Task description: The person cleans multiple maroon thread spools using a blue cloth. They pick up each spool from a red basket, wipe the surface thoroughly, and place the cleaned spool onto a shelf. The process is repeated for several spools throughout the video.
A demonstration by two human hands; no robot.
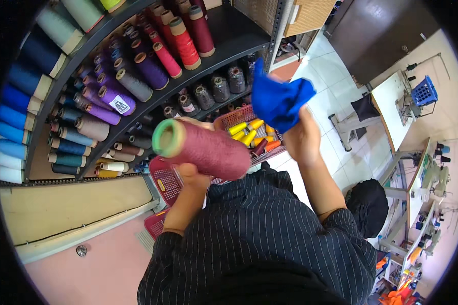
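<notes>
Tight room in front of the dark metal shelf rack (pixel 224 48)

Rows of purple, red and blue thread cones are crowding every level of the rack, leaving no gaps. Just below it, a red plastic mesh basket (pixel 165 185) of yellow and orange spools is blocking the way. Right of the rack, pale tiled floor (pixel 336 76) is lying open.
</notes>
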